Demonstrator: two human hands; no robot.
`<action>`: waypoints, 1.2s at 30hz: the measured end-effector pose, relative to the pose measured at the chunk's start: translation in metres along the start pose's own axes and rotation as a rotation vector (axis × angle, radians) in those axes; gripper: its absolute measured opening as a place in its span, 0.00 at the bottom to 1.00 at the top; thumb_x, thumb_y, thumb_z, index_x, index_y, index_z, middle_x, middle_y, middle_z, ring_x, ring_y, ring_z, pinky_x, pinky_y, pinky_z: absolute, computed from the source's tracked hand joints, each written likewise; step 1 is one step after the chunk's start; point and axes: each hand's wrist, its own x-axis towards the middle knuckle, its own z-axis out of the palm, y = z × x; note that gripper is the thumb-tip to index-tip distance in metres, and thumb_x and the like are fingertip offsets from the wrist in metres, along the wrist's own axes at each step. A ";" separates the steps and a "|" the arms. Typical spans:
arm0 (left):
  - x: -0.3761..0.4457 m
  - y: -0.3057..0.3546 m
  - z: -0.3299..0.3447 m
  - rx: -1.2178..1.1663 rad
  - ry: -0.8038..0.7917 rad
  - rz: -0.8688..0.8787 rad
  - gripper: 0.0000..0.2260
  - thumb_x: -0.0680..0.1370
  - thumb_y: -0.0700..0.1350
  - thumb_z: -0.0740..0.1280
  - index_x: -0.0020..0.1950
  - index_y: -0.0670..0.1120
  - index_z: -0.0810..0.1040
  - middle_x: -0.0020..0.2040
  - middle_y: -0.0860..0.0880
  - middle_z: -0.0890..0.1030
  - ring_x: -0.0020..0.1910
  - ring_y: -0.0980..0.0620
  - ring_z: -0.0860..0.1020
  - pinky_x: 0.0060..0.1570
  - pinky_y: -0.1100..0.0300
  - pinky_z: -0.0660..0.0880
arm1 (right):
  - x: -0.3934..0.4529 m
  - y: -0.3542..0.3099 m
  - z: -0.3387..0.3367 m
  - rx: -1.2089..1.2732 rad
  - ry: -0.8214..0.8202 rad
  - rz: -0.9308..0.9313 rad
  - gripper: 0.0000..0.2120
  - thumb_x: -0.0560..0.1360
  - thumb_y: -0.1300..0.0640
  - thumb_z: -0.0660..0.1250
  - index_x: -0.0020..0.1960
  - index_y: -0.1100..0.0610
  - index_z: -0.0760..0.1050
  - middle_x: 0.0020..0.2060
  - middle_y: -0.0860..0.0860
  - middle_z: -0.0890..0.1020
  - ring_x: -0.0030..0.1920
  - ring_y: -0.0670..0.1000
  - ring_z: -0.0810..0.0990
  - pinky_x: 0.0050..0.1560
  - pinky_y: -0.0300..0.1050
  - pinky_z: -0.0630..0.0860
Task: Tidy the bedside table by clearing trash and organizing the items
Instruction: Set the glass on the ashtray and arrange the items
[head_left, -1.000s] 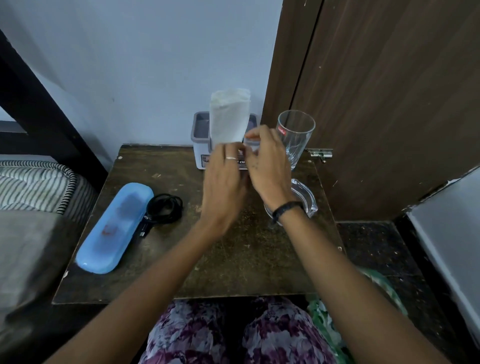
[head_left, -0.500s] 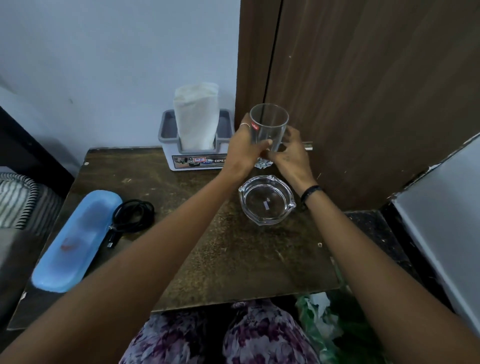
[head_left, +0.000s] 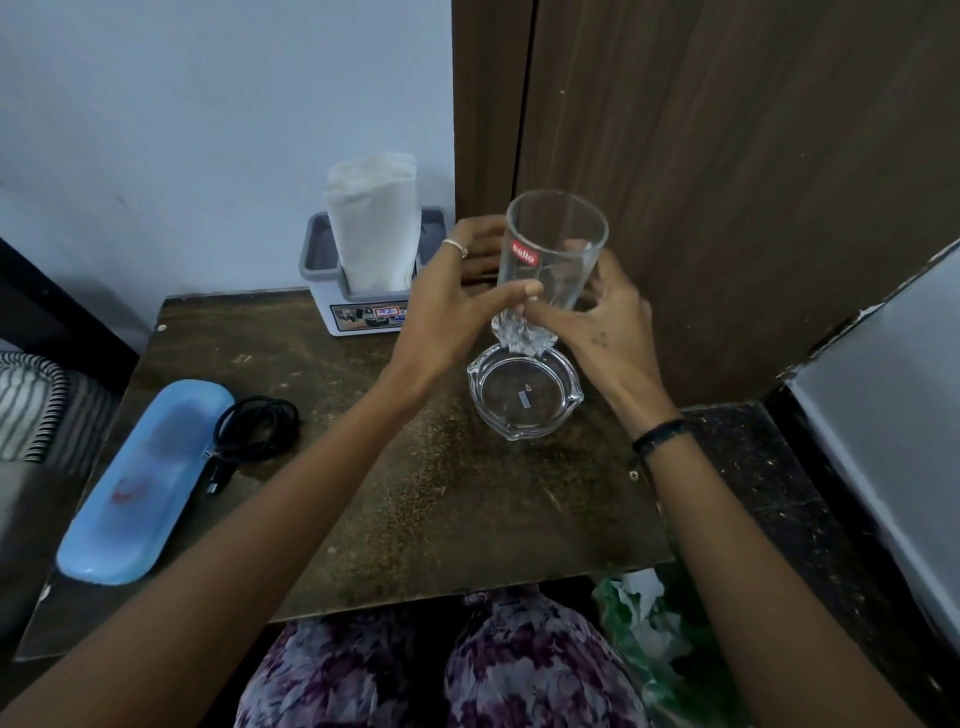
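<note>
Glass tumbler (head_left: 553, 260) gripped by left hand (head_left: 452, 317) and right hand (head_left: 608, 312), above ashtray (head_left: 524, 400) near table (head_left: 415, 509) right edge

A dark wooden door (head_left: 727, 182) fills the upper right; a pale wall (head_left: 208, 130) the upper left; striped bedding (head_left: 31, 405) at the left edge.

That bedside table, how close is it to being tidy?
Mostly tidy, as far as I can judge. The dark wooden table shows no loose trash, and the white tissues stand in the grey holder. In hand: the left hand and right hand grip the clear drinking glass above the clear glass ashtray. Left: setting it down, perhaps straightening the blue case and black cable.
</note>
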 end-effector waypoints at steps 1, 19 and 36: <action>-0.006 0.000 -0.003 -0.023 -0.022 -0.018 0.24 0.70 0.42 0.73 0.64 0.45 0.69 0.54 0.55 0.77 0.52 0.63 0.77 0.47 0.72 0.75 | -0.008 0.001 -0.001 -0.005 -0.014 0.012 0.29 0.63 0.44 0.76 0.61 0.48 0.72 0.49 0.43 0.82 0.48 0.34 0.78 0.44 0.26 0.75; -0.049 -0.025 0.001 -0.064 -0.016 -0.092 0.25 0.67 0.43 0.74 0.61 0.51 0.70 0.54 0.57 0.78 0.56 0.60 0.78 0.54 0.69 0.76 | -0.045 0.024 0.003 -0.096 -0.118 0.064 0.37 0.62 0.44 0.76 0.67 0.48 0.66 0.61 0.49 0.78 0.61 0.47 0.75 0.57 0.42 0.74; -0.104 -0.042 0.039 0.071 0.217 -0.279 0.27 0.68 0.49 0.75 0.63 0.48 0.70 0.57 0.54 0.68 0.55 0.55 0.74 0.58 0.60 0.73 | -0.064 0.050 -0.004 0.093 -0.176 0.159 0.33 0.69 0.65 0.73 0.72 0.57 0.65 0.66 0.48 0.73 0.63 0.40 0.72 0.63 0.31 0.69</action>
